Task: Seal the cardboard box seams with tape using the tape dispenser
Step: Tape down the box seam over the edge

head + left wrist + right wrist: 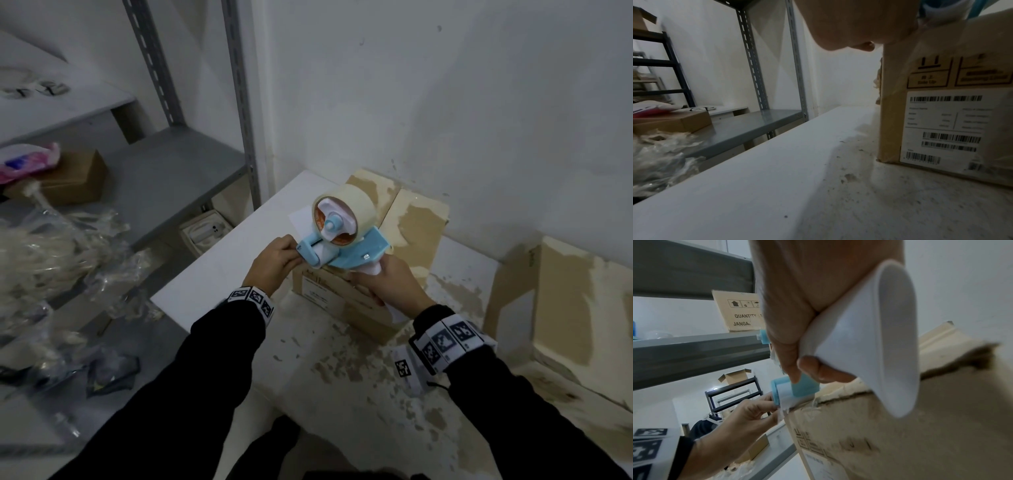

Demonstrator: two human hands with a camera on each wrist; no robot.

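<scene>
A blue tape dispenser [346, 246] carrying a roll of pale tape [344, 214] hangs over the near top edge of a worn cardboard box [416, 222]. My right hand [382, 277] grips its white handle [869, 340]. My left hand [293, 257] pinches the tape end at the dispenser's front roller [785, 391]. In the right wrist view the left hand [769, 408] sits just below that roller, beside the box's top corner [900, 434]. The left wrist view shows only the left hand's palm [859, 24] and the box's labelled side [941, 121].
The box stands on a white table [239, 246] with peeling patches, close to the wall. A second, larger cardboard box [565, 308] is at the right. A grey metal shelf [178, 171] at the left holds plastic bags [51, 246] and a small brown box [75, 178].
</scene>
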